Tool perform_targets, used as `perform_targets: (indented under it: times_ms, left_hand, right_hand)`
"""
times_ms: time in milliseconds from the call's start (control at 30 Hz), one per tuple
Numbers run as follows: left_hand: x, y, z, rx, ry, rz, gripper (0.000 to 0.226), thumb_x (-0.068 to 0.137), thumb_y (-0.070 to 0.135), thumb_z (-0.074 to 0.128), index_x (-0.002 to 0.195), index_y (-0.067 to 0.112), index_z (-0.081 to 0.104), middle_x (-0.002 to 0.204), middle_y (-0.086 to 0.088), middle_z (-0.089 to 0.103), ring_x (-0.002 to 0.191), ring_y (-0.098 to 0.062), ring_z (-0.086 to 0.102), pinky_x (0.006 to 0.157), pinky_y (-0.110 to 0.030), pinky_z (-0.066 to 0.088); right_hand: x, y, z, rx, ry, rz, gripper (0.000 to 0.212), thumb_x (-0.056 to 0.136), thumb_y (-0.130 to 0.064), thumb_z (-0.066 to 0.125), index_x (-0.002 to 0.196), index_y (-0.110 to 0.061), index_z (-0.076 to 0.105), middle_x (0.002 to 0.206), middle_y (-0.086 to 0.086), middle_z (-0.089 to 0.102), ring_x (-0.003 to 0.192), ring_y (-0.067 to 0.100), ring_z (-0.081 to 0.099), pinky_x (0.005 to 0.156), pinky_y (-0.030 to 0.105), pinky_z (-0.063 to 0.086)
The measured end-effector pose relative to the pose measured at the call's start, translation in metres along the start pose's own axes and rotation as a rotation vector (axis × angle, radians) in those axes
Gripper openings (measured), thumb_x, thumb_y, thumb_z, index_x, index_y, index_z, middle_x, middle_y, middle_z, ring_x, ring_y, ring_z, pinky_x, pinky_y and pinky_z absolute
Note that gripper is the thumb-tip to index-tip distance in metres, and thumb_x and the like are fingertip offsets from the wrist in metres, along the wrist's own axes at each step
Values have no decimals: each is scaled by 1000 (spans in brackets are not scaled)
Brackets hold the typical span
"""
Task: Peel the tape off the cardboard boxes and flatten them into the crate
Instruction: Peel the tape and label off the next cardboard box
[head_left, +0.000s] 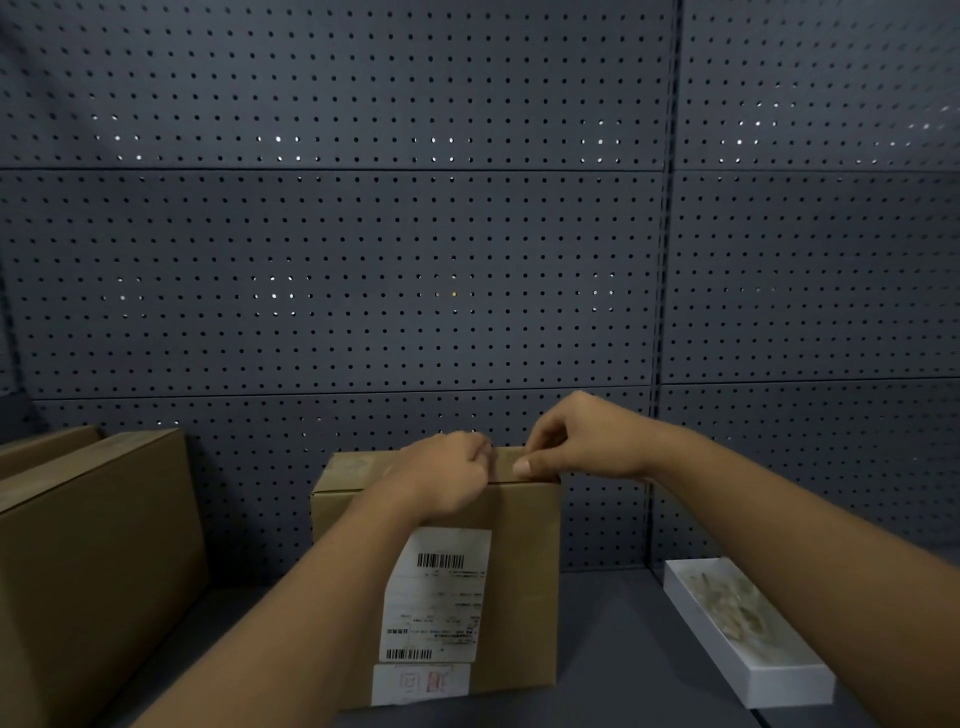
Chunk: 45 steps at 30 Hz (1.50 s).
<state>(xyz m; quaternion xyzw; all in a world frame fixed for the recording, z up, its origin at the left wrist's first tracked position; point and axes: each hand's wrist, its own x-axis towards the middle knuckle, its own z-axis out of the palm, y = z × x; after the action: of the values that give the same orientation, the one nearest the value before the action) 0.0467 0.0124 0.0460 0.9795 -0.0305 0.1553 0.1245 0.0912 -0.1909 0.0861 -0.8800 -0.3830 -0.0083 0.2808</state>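
Cardboard box (519, 571), matte, both hands curled on its top edge

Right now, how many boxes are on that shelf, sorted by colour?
Brown cardboard boxes: 2, the labelled box that both hands work on, and a larger box at the left edge, with what may be another behind it.
White boxes: 1, a flat long box on the right.
Total: 3
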Motion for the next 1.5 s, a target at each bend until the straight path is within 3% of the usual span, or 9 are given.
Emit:
perform_targets:
  times_ms: [233, 433, 600, 800, 867, 1033, 1233, 1367, 1500]
  left_hand:
    - [3, 0, 1, 24, -4, -9, 40, 110, 36, 31, 140, 25, 57, 138, -4, 63, 123, -25, 58, 100, -40, 46]
    - [6, 0, 5, 111, 30, -24, 41, 108, 41, 29, 137, 32, 56, 134, -2, 65, 118, -27, 60, 90, -40, 44]
    - [6, -2, 6, 133, 33, -19, 41, 109, 41, 26, 135, 32, 56, 134, 0, 65, 117, -26, 60, 83, -39, 39]
    - [3, 0, 5, 131, 27, -26, 41, 108, 42, 25, 135, 31, 55, 134, -2, 65, 115, -28, 61, 88, -41, 44]
    - [3, 0, 5, 134, 26, -24, 43, 108, 42, 25, 139, 33, 52, 137, -1, 63, 118, -27, 60, 90, -42, 44]
    - [2, 1, 5, 135, 46, -19, 40, 108, 39, 26, 136, 34, 55, 133, 0, 65, 115, -27, 60, 87, -40, 42]
    - [1, 1, 4, 152, 58, -15, 41, 109, 40, 26, 136, 32, 55, 132, -1, 66, 115, -28, 61, 85, -39, 40]
    - [-2, 4, 3, 152, 65, -14, 42, 109, 40, 26, 138, 30, 55, 134, -1, 65, 117, -28, 60, 92, -40, 42]
    - [0, 2, 5, 139, 62, -22, 46, 107, 45, 25, 141, 32, 53, 134, -1, 66, 116, -27, 61, 93, -41, 44]
  right_hand:
    - [5, -12, 15, -341, 110, -5, 14, 96, -28, 69, 83, -23, 72, 83, -7, 72, 82, 11, 67, 76, 32, 54]
    - [7, -9, 37, -597, 196, -46, 11, 101, -21, 44, 94, -14, 50, 84, 1, 52, 75, 26, 53, 64, 37, 37]
    - [3, -2, 32, -476, 207, -37, 17, 104, -24, 44, 94, -14, 52, 89, 3, 57, 81, 27, 57, 71, 41, 46]
    - [5, -5, 20, -239, 186, 61, 55, 90, -65, 65, 88, -11, 72, 84, 9, 73, 81, 25, 67, 74, 39, 56]
    - [6, -6, 20, -260, 160, 83, 38, 88, -54, 74, 84, -17, 70, 87, -1, 73, 86, 16, 68, 83, 41, 58]
    - [7, -5, 23, -300, 184, 101, 22, 99, -31, 67, 91, -11, 68, 92, -11, 71, 81, 4, 61, 73, 29, 45]
    - [6, 4, 25, -309, 246, 99, 19, 102, -21, 49, 85, -13, 53, 109, 4, 72, 90, 24, 66, 77, 40, 54]
    - [2, 13, 28, -94, 354, 155, 19, 95, -14, 54, 77, -14, 47, 96, 16, 72, 92, 33, 71, 76, 53, 60]
    - [-1, 21, 34, 227, 483, 205, 26, 94, -10, 60, 71, -11, 47, 68, 12, 66, 65, 22, 71, 78, 54, 62]
